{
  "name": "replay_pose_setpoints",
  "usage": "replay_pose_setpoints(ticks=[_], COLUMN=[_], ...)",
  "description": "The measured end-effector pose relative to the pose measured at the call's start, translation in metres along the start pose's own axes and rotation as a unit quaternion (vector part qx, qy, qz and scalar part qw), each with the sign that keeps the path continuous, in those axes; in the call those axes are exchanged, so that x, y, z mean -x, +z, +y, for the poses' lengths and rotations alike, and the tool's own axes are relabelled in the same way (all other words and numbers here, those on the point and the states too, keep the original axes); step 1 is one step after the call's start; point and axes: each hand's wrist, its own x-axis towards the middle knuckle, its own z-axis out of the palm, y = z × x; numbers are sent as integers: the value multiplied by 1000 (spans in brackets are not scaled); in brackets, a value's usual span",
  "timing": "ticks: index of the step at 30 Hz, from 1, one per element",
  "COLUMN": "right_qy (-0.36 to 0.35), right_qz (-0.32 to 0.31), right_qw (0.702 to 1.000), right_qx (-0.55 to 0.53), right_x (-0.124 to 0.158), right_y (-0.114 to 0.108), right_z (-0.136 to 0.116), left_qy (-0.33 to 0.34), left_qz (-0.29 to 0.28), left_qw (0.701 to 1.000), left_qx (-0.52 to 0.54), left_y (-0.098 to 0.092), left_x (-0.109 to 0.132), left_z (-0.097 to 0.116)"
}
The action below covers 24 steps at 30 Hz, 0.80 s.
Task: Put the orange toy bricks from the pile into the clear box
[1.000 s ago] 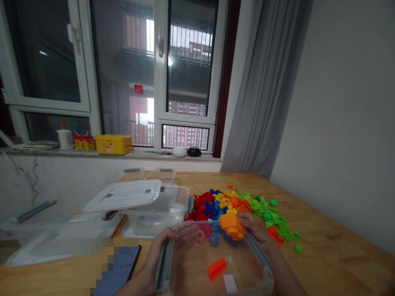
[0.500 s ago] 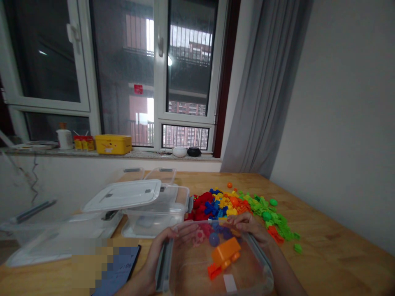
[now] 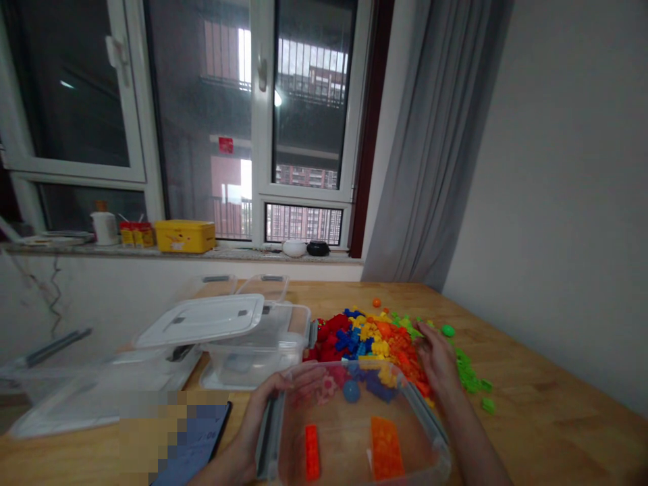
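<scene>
Gripping clear rectangular plastic box w/ L hand; poising R hand, nearer, just R of orange-red plastic pieces strung far-L to near-R on wood worktop; can't tell R fingers' hold.

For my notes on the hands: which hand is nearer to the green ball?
Right. The right hand is close beside the green ball; the left hand is farther away to the left, holding the clear plastic box.

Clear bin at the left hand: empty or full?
Nearly empty: a wide orange block and a narrow red-orange block lie in the clear bin. The colourful pile beyond shows through its wall.
</scene>
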Motion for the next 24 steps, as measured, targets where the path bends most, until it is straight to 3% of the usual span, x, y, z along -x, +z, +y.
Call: replay_pose_setpoints(ticks=[3,5,8,11,15,24], right_qy=[-34,-73,-113,-117,-132,-120], right_qz=[86,101,32,-17,-2,-33], right_qw=[988,955,884,822,781,754], right_qx=[125,269,452,556,610,645], right_x=[-9,-15,-24,-25,-12,-2], right_y=[-19,-36,-66,-93,-112,-127], right_z=[-8,-16,-22,-15,7,22], left_qy=[-8,-6,-2,2,-2,-1], left_qz=[6,9,14,16,15,7], left_qw=[999,998,998,999,999,998], left_qx=[45,61,60,49,48,62], left_y=[-2,-3,-4,-4,-1,1], left_x=[-1,-1,0,0,-1,1], left_z=[-1,-1,0,1,2,1])
